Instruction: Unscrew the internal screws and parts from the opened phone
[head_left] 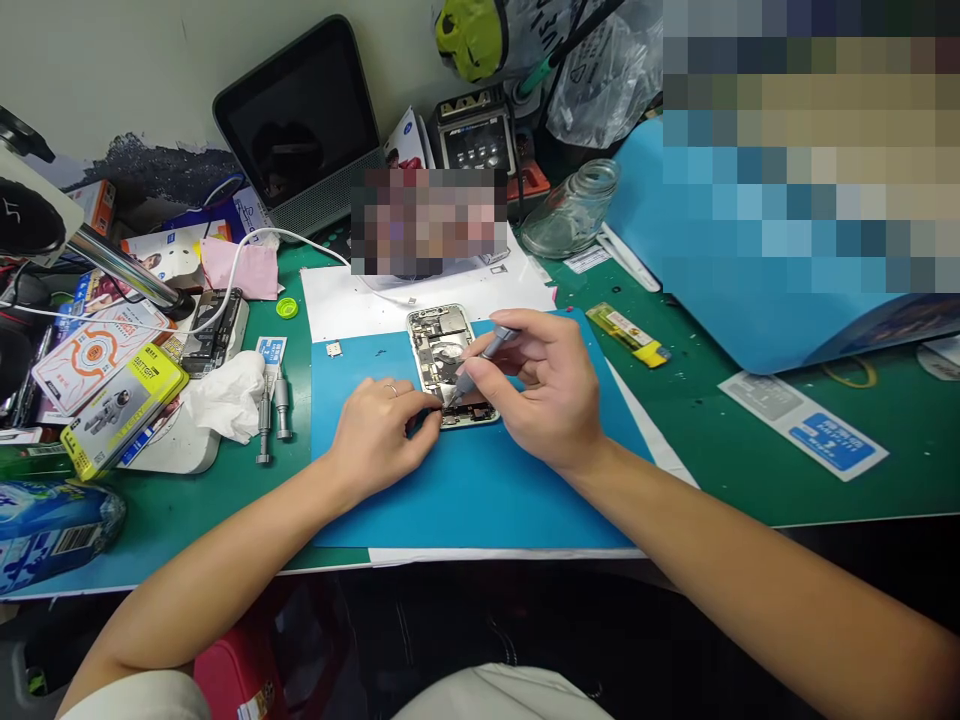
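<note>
An opened smartphone [439,328] lies on a blue mat [465,505], its internal parts bare. My right hand [559,385] grips a slim grey screwdriver [498,343], tilted, with its tip down at the phone's lower end. At the phone's lower left edge is my left hand [382,425], its index finger and thumb bent together against the phone; what lies right under those fingertips is hidden. To the left on the mat sits a small pale metal part [334,349]. Two more screwdrivers [282,405] rest on the green table beside a crumpled tissue [229,395].
A yellow battery box [124,410] and other boxes crowd the left side, near a blue plastic pack [56,535]. Behind stand a dark-screened display [300,110] and a tilted glass jar [574,210]. A white cable [247,240] arches over the back left. On the right lies a yellow tube [628,335].
</note>
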